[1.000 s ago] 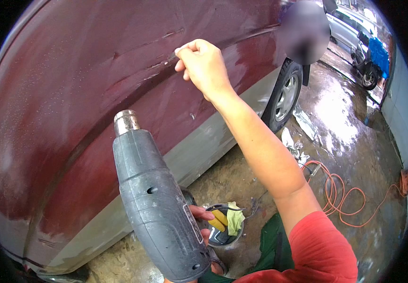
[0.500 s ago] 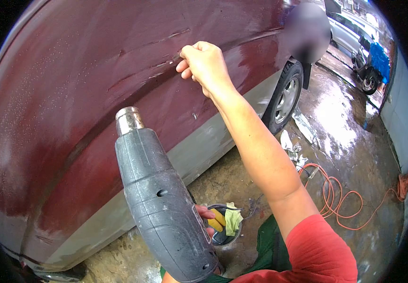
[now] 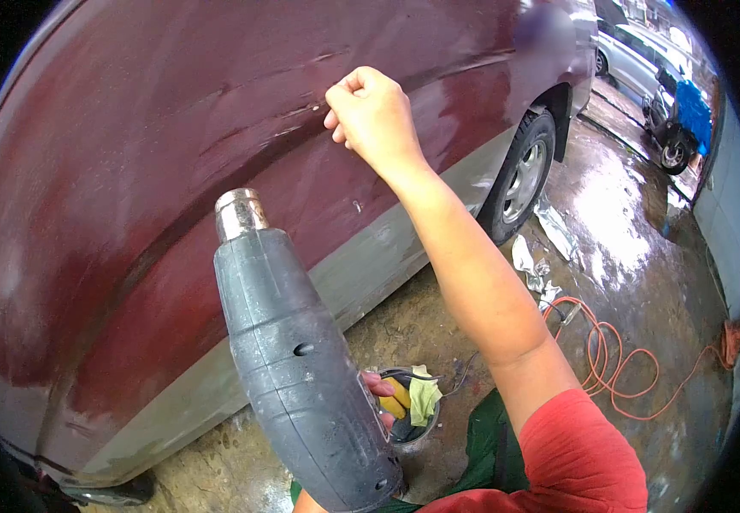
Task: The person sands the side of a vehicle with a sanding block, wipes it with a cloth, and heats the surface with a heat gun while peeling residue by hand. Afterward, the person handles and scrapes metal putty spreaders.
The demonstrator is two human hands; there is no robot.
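A grey heat gun (image 3: 297, 350) with a worn metal nozzle points up at the maroon car panel (image 3: 173, 111). My left hand (image 3: 380, 395) is wrapped round its handle; only some fingertips show past the body. Farther up, my right hand (image 3: 371, 115) is closed with thumb and fingers pinched together, close to the panel. Whatever it may hold is too small or hidden. Scratches and a long crease (image 3: 288, 132) run across the panel just left of that hand.
A bucket (image 3: 425, 432) holds a yellow sponge (image 3: 397, 400) and a pale green cloth (image 3: 424, 402). An orange cord (image 3: 596, 350) lies coiled on the wet floor. Crumpled wrappers (image 3: 528, 261) lie near the rear wheel (image 3: 524, 179). A motorcycle (image 3: 673, 141) and silver car (image 3: 639, 51) stand behind.
The heat gun has shifted slightly right. My right hand stays pinched in nearly the same spot. A blurred shape above the rear wheel has mostly gone, and the pale specks on the left panel have faded.
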